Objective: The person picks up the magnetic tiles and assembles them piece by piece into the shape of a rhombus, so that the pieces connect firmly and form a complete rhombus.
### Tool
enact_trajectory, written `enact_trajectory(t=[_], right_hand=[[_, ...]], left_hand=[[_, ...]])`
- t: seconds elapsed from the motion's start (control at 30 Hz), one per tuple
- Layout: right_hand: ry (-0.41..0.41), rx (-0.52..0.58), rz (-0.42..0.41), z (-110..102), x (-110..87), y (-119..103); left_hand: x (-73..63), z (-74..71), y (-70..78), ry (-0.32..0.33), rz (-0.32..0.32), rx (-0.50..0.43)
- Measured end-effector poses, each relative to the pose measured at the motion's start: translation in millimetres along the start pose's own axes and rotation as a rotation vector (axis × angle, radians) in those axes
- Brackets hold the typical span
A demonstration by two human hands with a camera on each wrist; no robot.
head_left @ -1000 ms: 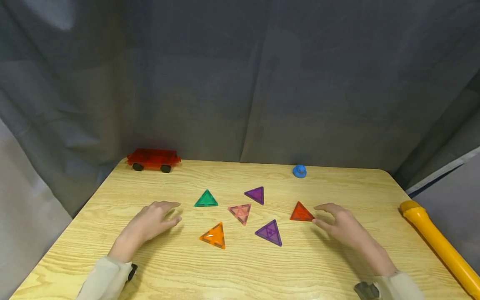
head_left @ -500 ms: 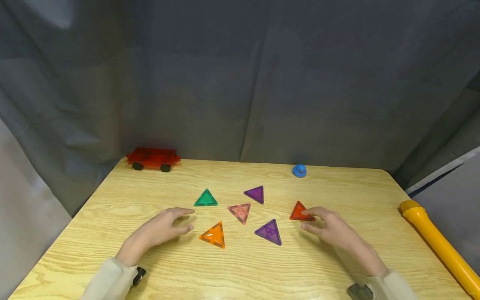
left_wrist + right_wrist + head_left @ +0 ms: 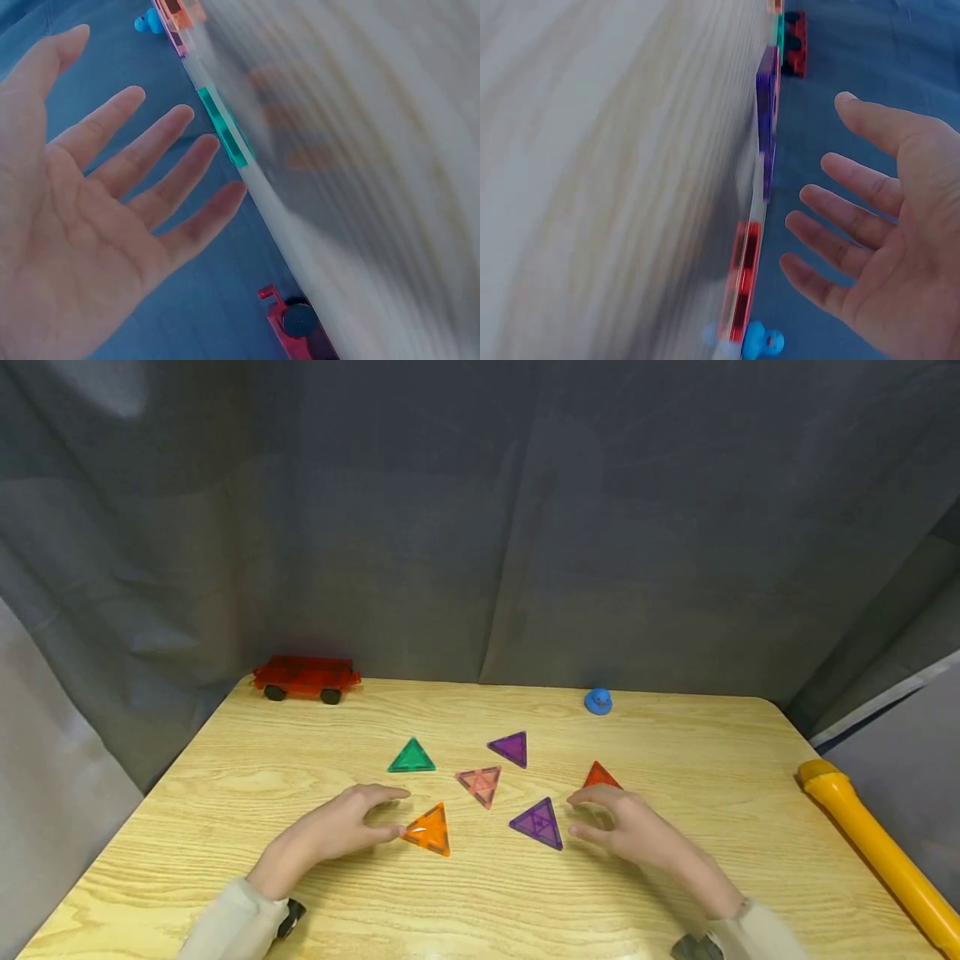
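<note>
Several translucent triangular tiles lie flat on the wooden table: orange, green, pink, a dark purple one, a lighter purple one and red. My left hand is just left of the orange tile, its thumb tip at that tile's corner; fingers are spread and hold nothing in the left wrist view. Just right of the lighter purple tile hovers my right hand, partly covering the red tile. Its fingers are also spread, with nothing held, in the right wrist view.
A red wheeled toy car base stands at the table's back left corner. At the back right sits a small blue rubber duck. A yellow tube-like stick lies along the right edge. Behind the table hangs a dark curtain.
Both hands have moved inward and slightly toward the near edge: the left to the orange tile, the right from the red tile's right side to the lighter purple tile. The tiles have stayed put.
</note>
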State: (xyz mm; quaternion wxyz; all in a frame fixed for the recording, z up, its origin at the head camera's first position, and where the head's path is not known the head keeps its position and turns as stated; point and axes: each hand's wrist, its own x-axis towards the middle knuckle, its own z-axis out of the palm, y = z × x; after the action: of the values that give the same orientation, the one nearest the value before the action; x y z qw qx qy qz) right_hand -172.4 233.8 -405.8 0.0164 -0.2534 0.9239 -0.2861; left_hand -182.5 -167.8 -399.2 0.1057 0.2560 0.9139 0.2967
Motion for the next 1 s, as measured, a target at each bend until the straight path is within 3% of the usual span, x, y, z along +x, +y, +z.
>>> enact_trajectory(t=[0.63,1.0], right_hand=[[-0.056,-0.012,-0.177,21,23.7,-26],[-0.084,-0.044,-0.177,27,28.9,-33]], left_hand=[[5.0,0.0,1.3,-0.03,0.023,0.02],[8.3,5.2,6.1,-0.059,0.039,0.024]])
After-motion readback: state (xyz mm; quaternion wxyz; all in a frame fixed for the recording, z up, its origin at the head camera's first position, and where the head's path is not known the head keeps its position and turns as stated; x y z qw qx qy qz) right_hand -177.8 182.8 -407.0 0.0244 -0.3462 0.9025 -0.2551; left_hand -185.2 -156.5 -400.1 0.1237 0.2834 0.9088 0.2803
